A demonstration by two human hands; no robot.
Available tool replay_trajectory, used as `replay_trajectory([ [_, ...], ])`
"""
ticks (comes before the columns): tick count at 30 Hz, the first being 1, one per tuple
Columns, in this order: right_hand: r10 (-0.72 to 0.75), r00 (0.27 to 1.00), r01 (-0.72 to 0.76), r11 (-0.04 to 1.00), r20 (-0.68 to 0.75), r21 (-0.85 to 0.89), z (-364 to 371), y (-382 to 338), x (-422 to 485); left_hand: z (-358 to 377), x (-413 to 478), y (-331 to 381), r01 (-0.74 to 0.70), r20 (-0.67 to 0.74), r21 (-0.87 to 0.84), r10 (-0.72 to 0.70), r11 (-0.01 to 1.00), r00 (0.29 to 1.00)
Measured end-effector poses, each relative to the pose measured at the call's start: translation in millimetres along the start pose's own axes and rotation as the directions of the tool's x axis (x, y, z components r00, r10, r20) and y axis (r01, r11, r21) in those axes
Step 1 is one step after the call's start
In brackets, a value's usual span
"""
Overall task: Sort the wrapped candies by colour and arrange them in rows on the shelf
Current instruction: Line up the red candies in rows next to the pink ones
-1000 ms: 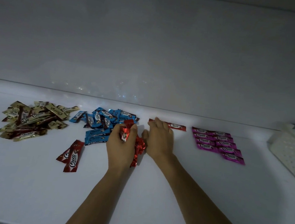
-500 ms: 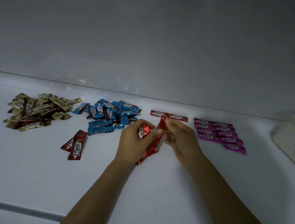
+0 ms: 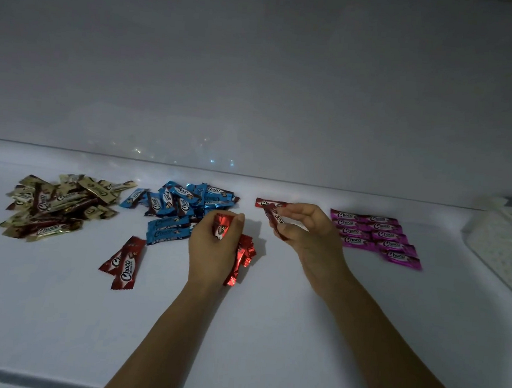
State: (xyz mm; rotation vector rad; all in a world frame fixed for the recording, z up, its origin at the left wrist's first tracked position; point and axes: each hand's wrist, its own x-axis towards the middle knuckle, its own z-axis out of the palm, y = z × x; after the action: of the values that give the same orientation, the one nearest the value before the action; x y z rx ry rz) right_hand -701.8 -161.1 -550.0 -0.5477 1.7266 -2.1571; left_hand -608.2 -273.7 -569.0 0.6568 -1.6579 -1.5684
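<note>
My left hand [image 3: 212, 248] grips a bunch of red wrapped candies [image 3: 242, 254] in mid-shelf; their ends stick out above and to the right of the fist. My right hand [image 3: 303, 234] pinches a single red candy [image 3: 274, 216] just above the shelf, close to a red candy lying flat [image 3: 264, 202] near the back wall. Two more red candies [image 3: 123, 264] lie at front left. A gold pile [image 3: 60, 206] sits at far left, a blue pile [image 3: 183, 208] beside it, and pink candies [image 3: 374, 233] lie in two neat rows at right.
The white shelf [image 3: 268, 332] runs to a back wall [image 3: 256, 102]; its front edge is at the bottom left. A white perforated basket [image 3: 502, 243] stands at the far right.
My right hand has drawn one red candy out of the bunch in my left hand and carried it right and back, toward the flat red candy. My left hand stayed put.
</note>
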Motion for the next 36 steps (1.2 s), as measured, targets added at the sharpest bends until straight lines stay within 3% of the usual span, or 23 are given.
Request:
replay_trajectory([
  [5, -0.035, 0.999, 0.036, 0.984, 0.007, -0.176, 1, -1, -3, 0, -1, 2, -0.008, -0.003, 0.002, 0.008, 1.000, 1.000],
  [13, -0.106, 0.994, 0.100, 0.981, -0.031, -0.167, -1, 4, -1, 1, -1, 0, -0.013, -0.014, 0.002, 0.013, 1.000, 1.000],
  [18, -0.024, 0.998, 0.015, 0.986, -0.051, -0.168, -3, 8, 0, 0, 1, -1, -0.014, -0.021, 0.019, 0.014, 1.000, 1.000],
  [21, -0.072, 0.997, 0.056, 0.945, -0.038, -0.321, -3, 12, 3, 0, 0, -1, -0.007, -0.023, 0.014, 0.007, 1.000, 1.000],
  [23, -0.190, 0.982, 0.171, 0.830, 0.020, -0.531, -3, 12, 2, 0, 0, -1, -0.007, -0.024, 0.015, 0.008, 1.000, 1.000],
  [25, -0.332, 0.934, 0.324, 0.639, 0.130, -0.698, -5, 12, -1, 0, 0, -1, -0.017, -0.024, 0.025, 0.018, 1.000, 1.000],
  [28, -0.258, 0.914, 0.369, 0.208, 0.313, -0.906, -8, 15, -4, 0, 0, -2, -0.027, -0.028, 0.033, 0.028, 0.999, 0.999],
  [29, -0.223, 0.917, 0.361, 0.109, 0.331, -0.926, -9, 17, -4, 0, 1, -3, -0.031, -0.031, 0.038, 0.033, 0.999, 0.999],
  [36, -0.187, 0.875, 0.471, 0.105, 0.447, -0.876, -13, 20, 1, -1, 1, -3, -0.041, -0.043, 0.050, 0.043, 0.998, 0.998],
])
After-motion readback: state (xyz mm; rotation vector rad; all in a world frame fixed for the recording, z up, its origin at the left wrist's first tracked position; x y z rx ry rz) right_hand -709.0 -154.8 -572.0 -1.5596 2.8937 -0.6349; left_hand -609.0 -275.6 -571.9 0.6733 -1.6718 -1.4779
